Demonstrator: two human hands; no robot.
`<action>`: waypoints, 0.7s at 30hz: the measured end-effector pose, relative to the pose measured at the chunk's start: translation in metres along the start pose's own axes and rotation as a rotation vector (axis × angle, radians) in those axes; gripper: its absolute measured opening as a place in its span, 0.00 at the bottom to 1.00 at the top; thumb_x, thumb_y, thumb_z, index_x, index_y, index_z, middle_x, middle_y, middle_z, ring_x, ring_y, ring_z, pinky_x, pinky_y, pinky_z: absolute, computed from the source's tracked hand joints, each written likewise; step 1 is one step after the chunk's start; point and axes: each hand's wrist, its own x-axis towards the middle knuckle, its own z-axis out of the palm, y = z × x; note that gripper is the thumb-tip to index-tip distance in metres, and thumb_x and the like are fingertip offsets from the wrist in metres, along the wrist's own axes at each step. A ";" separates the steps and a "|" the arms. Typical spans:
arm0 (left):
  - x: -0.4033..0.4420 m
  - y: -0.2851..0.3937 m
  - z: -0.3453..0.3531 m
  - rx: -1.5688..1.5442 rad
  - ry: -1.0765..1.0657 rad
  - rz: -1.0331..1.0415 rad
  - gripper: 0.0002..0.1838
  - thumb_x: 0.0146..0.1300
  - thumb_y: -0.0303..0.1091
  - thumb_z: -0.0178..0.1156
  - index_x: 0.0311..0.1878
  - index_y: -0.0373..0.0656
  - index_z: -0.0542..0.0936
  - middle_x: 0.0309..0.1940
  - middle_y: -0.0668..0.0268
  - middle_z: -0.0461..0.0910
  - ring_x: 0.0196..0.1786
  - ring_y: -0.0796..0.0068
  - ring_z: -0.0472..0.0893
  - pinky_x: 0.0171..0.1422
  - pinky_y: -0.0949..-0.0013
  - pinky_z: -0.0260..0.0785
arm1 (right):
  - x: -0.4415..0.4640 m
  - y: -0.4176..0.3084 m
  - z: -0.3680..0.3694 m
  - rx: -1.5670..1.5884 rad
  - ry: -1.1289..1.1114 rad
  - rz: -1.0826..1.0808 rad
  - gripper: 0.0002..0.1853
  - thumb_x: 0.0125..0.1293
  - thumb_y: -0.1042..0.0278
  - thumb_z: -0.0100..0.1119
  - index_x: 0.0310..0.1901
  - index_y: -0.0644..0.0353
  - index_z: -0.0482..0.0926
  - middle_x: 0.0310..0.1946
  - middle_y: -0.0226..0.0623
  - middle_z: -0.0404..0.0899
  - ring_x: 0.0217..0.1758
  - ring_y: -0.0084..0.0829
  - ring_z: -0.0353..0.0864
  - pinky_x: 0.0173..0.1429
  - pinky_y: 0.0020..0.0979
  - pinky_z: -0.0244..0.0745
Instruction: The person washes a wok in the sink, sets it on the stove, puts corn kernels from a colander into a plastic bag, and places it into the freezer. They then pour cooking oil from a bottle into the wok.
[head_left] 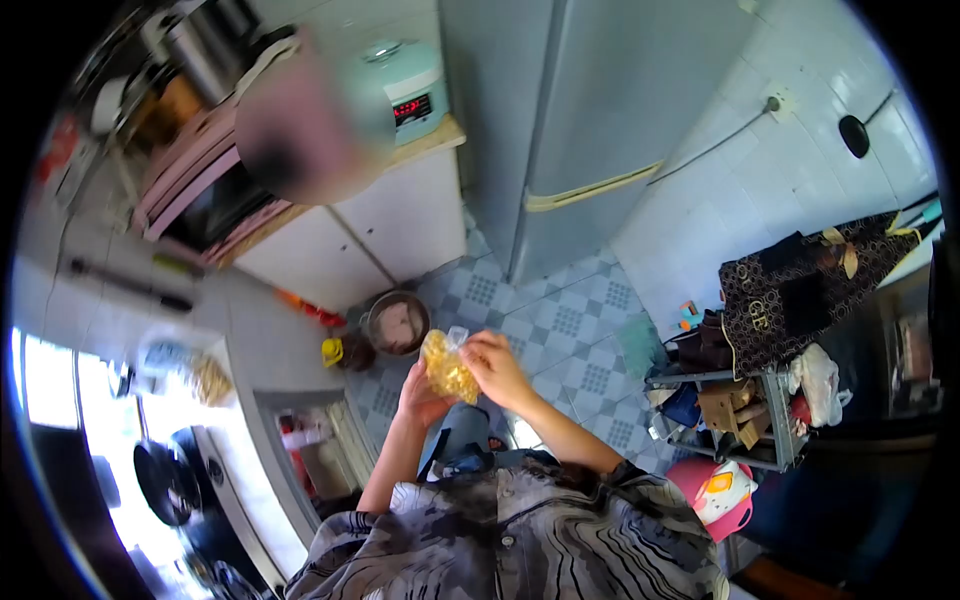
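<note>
In front of my body I hold a clear plastic bag of yellow pieces [450, 372]; the exact kind of food inside is too small to tell. My left hand [422, 398] supports it from the left and below, fingers partly hidden behind it. My right hand [493, 365] has its fingers closed at the upper right of the bag, by its whitish, clear top end. Whether that end is tied or loose I cannot make out.
On the tiled floor [560, 320] beyond my hands stands a metal pot [398, 322], beside a yellow-capped bottle [345, 352]. A grey fridge [590, 130] rises ahead. A cabinet [350, 240] bears a green rice cooker [405, 85]. A cluttered shelf rack [770, 420] stands right, a stove [215, 500] left.
</note>
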 end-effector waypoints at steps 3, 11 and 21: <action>0.063 0.026 0.021 -0.014 -0.144 -0.101 0.30 0.53 0.49 0.57 0.58 0.48 0.66 0.54 0.62 0.71 0.58 0.61 0.69 0.60 0.53 0.61 | 0.048 0.016 -0.010 -0.113 -0.030 0.032 0.13 0.63 0.62 0.51 0.32 0.64 0.79 0.34 0.38 0.73 0.43 0.38 0.67 0.50 0.34 0.61; 0.219 0.070 0.016 0.150 -0.068 -0.291 0.26 0.51 0.36 0.60 0.54 0.39 0.67 0.46 0.60 0.74 0.46 0.63 0.77 0.52 0.59 0.70 | 0.161 0.081 -0.060 0.053 0.081 0.326 0.21 0.64 0.52 0.49 0.29 0.64 0.80 0.37 0.44 0.70 0.46 0.40 0.64 0.52 0.34 0.60; 0.305 0.086 0.052 0.584 0.183 -0.277 0.22 0.54 0.30 0.61 0.52 0.37 0.70 0.43 0.60 0.76 0.44 0.66 0.79 0.48 0.64 0.73 | 0.222 0.135 -0.094 -0.076 0.030 0.317 0.21 0.63 0.51 0.49 0.30 0.61 0.82 0.48 0.44 0.68 0.52 0.43 0.63 0.56 0.38 0.58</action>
